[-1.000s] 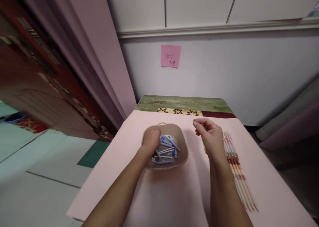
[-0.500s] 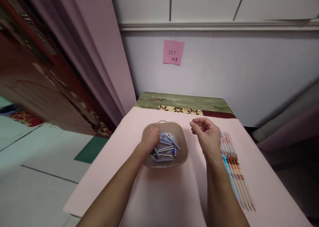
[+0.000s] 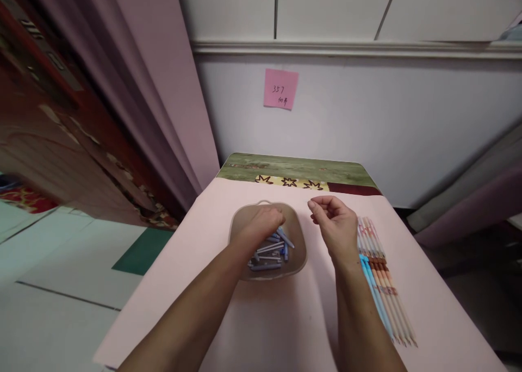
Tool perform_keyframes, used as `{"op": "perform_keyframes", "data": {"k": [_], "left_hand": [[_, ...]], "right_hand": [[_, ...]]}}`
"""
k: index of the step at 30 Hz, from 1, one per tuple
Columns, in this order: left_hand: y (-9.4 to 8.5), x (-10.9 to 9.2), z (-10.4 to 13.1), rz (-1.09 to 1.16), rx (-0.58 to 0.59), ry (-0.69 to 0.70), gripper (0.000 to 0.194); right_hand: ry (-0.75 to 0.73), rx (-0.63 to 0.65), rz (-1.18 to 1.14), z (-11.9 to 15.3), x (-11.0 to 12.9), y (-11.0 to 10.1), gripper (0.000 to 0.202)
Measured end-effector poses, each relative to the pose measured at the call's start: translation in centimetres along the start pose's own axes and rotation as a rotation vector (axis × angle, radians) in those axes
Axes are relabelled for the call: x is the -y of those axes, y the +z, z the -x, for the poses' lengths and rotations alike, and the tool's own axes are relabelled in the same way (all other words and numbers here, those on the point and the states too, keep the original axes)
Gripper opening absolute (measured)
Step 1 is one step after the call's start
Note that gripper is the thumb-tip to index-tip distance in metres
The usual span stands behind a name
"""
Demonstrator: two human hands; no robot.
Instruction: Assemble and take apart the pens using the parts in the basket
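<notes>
A beige basket holds loose pen parts: blue and grey pen barrels and thin white rods. My left hand reaches down over the basket's far half, back of the hand up. Its fingertips are hidden, so whether they grip a part does not show. To the right of the basket, my right hand hovers above the table with thumb and forefinger pinched together. Anything between those fingertips is too small to make out. Beside my right wrist lies a row of pens, some light blue, others orange-brown and cream.
A pale pink cover lies on the table, leaving a green patterned strip bare at the back. On the white wall behind is a pink sticky note. A purple curtain and a worn red door stand at the left.
My left hand has moved rightward across the basket, covering more of the pen parts. My right hand keeps its pinched pose. The whole view has shifted slightly.
</notes>
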State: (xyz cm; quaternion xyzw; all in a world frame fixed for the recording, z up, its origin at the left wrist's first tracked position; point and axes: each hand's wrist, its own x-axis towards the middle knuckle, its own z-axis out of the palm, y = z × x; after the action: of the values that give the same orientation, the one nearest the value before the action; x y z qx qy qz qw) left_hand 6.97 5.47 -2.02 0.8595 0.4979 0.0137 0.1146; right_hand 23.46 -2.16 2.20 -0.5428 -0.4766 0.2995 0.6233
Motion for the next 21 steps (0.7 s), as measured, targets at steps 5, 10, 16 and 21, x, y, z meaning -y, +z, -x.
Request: {"op": "perform_keyframes", "data": {"k": [5,10,16,21], "left_hand": [[0.9,0.5,-0.3,-0.107,0.054,0.133,0.021],[1.1,0.3,0.3,-0.163,0.031,0.179,0.021],[-1.2,0.6,2.0,-0.201,-0.029,0.120,0.018],[-3.5,1.8,6.1,-0.081,-0.234,-0.087,0.020]], "right_hand": [[0.019,-0.005,-0.016,-0.3,-0.2,0.0,0.026],[0.028,0.004,-0.018,-0.3,-0.3,0.0,0.025],[0.029,0.003,-0.023,-0.3,-0.1,-0.1,0.026],[0.018,0.000,-0.023,-0.3,-0.1,-0.2,0.026]]}}
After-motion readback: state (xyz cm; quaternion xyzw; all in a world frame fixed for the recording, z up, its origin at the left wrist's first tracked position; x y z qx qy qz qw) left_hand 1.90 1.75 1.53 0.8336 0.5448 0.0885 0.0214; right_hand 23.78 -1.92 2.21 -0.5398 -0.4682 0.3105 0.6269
